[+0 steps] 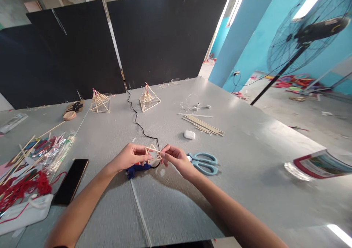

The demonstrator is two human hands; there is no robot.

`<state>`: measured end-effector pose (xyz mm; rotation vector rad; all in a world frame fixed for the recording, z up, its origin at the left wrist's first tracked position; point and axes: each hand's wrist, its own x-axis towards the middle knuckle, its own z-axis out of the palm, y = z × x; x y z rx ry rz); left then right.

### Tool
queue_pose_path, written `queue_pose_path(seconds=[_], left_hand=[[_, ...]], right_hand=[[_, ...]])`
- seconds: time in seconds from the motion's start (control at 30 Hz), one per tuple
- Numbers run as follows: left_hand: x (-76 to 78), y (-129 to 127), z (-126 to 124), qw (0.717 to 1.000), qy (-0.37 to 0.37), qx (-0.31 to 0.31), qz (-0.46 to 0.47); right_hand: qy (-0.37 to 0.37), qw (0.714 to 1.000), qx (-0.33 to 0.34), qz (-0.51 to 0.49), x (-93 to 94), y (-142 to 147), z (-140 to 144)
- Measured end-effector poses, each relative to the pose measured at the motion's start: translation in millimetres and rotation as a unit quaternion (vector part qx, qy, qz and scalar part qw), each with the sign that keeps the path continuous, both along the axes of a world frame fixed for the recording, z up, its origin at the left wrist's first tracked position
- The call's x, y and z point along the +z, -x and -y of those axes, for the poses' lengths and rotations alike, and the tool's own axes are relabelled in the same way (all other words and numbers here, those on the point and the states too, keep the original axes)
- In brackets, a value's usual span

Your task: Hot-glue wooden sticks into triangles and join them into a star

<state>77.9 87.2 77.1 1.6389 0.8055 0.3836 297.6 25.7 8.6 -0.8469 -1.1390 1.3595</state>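
Note:
Between my two hands is a small frame of thin wooden sticks [153, 150], held just above the table. My left hand [134, 156] pinches its left side between thumb and fingers. The right side is gripped by the fingertips of my right hand [175, 157]. Under the left fingers lies a blue glue gun [136, 169], partly hidden, its black cord [141, 128] running to the back of the table. Light-blue scissors [205, 163] rest beside my right hand, their blades largely covered by it.
Two stick pyramids [100, 102] stand at the back. Loose wooden sticks [203, 125] and a white earphone case [189, 134] lie beyond my right hand. A phone [72, 182] and red yarn [26, 191] are at left, a bottle [319, 165] at right. A standing fan [305, 35] is beyond the table.

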Motion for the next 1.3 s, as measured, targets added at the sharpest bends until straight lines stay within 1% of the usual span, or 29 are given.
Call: queue_pose_path(seconds=[0.1, 0.2, 0.37, 0.57, 0.77, 0.97, 1.13, 1.3], left_hand=[[-3.6, 0.3, -1.7, 1.000, 0.011, 0.016, -0.011], [-3.6, -0.8, -1.3, 0.999, 0.019, 0.027, -0.010], [-1.0, -3.4, 2.3, 0.999, 0.040, 0.020, 0.009], [-2.4, -4.1, 3.4, 0.997, 0.066, 0.024, 0.021], [-6.7, -3.5, 1.5, 0.996, 0.073, 0.030, 0.031], [-10.9, -2.4, -1.0, 0.995, 0.088, 0.020, 0.039], [-4.4, 1.0, -4.2, 0.993, 0.110, -0.003, 0.040], [0.5, 3.4, -8.9, 0.993, 0.115, -0.013, 0.034]], right_hand=[[-0.002, 1.000, -0.020, 0.010, -0.3, 2.2, 1.8], [-0.005, 0.999, -0.032, 0.019, -1.1, 3.7, 2.9], [-0.006, 0.999, -0.046, 0.025, -1.8, 4.5, 2.5], [0.001, 0.998, -0.059, 0.033, -4.5, 5.0, 2.5], [0.004, 0.998, -0.054, 0.030, -3.1, 4.8, 4.6], [0.008, 0.998, -0.055, 0.032, 0.2, 6.2, 5.5], [0.016, 0.997, -0.067, 0.034, 0.0, 5.3, 6.2], [0.021, 0.997, -0.067, 0.041, 1.2, 4.4, 7.2]])
